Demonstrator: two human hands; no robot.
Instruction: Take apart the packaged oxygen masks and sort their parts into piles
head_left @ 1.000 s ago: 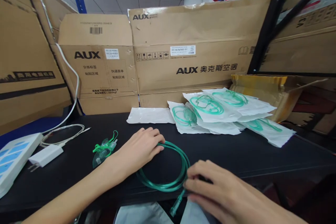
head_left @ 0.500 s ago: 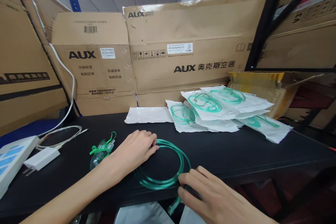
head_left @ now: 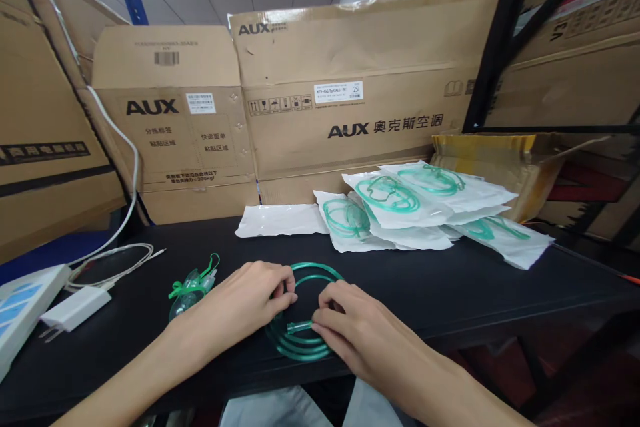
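Observation:
A coil of green tubing (head_left: pixel 300 340) lies on the black table (head_left: pixel 450 293) near its front edge. My left hand (head_left: pixel 245 300) rests on the coil's left side, fingers curled over the tube. My right hand (head_left: pixel 350 327) presses on the coil's right side and pinches the tube's clear connector end (head_left: pixel 296 327), which lies across the middle of the coil. A clear oxygen mask with green strap (head_left: pixel 193 285) lies just left of my left hand.
Several sealed white pouches with green tubing (head_left: pixel 415 207) are piled at the back right; a flat white pouch (head_left: pixel 283 220) lies beside them. Cardboard boxes (head_left: pixel 350 93) wall the back. A white charger and cable (head_left: pixel 75 307) and a power strip (head_left: pixel 20 313) sit at the left.
My right hand has moved left and up onto the table, bringing the connector end from below the edge into the coil. The coil is now tighter. My left hand stays on it.

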